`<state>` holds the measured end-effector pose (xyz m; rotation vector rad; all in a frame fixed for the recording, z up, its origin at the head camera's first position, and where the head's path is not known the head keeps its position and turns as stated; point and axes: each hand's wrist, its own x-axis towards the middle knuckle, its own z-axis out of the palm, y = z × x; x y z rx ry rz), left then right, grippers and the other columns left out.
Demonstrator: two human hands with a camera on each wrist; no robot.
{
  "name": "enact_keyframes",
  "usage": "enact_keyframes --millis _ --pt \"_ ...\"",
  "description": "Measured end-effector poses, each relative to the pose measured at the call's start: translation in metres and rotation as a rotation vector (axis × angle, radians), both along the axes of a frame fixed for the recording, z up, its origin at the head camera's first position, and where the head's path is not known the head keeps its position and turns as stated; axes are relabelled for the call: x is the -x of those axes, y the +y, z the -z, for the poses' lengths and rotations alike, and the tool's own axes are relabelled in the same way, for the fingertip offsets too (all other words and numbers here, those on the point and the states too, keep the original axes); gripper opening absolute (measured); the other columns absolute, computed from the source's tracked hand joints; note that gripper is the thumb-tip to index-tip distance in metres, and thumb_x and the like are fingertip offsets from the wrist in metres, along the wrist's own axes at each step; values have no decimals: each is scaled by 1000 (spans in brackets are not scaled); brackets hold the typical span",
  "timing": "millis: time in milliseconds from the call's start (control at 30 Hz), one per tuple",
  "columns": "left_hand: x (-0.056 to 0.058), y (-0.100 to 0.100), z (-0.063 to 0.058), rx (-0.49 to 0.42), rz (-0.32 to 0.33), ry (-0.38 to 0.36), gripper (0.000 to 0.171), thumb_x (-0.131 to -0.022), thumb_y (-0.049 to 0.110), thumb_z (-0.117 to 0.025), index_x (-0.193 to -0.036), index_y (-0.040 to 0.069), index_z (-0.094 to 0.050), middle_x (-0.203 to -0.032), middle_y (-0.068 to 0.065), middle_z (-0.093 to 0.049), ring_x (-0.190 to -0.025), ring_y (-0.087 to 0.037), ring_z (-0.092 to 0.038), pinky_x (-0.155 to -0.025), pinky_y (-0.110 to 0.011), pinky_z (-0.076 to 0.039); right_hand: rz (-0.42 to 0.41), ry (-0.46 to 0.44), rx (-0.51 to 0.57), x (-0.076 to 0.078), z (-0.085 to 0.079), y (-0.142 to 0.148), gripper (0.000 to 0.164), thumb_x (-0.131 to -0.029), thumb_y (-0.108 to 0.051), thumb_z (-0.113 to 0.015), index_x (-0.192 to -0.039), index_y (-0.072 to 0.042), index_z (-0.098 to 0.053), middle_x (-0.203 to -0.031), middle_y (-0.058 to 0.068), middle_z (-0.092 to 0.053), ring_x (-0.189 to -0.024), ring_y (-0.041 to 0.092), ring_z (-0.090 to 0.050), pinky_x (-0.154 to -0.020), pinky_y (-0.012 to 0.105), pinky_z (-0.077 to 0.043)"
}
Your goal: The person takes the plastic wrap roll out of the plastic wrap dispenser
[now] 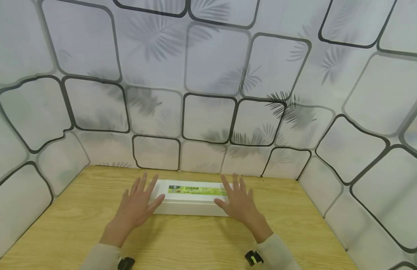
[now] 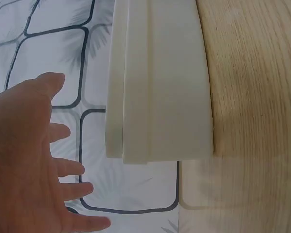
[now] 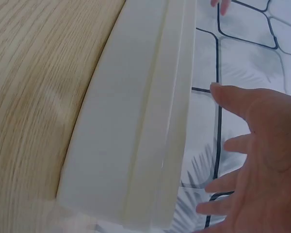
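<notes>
So there's a long white box [image 1: 191,209] sitting flat on the wood-grain table [image 1: 188,240], toward the back edge, lid [image 1: 191,197] on, so I can't tell what's inside. The lid has a green label [image 1: 194,190] on top, print too tiny to read, and its right end is tucked behind fingers. Both wrist views cut the box off at the top. Left hand [image 1: 137,204] and right hand [image 1: 240,204] hover over either end, palms down, fingers spread wide, thumbs pointing inward; the wrist views show a gap between each and the box. Pale sleeves [image 1: 105,257] run out of frame at the bottom. Behind it all: a leafy, grid-patterned backdrop [image 1: 208,116].
</notes>
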<state>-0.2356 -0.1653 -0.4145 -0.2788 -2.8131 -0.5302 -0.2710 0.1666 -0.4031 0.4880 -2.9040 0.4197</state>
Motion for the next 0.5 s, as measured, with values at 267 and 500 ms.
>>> enact_keyframes --millis 267,500 --pt "8 -14 10 -152 62 -62 83 -103 46 -60 -163 3 -23 -165 -37 -21 -144 -62 -32 -105 -78 -40 -175 95 7 12 1 -2 80 -91 -43 -78 -156 -11 -45 -151 31 -49 -139 55 -46 -109 72 -42" --pt "11 -23 22 -313 111 -111 91 -98 39 -71 -160 -6 -23 -162 -37 -27 -147 -58 -29 -120 -72 -27 -262 57 -13 23 2 -14 77 -88 -46 -80 -152 -13 -52 -151 28 -51 -139 51 -48 -113 68 -41"
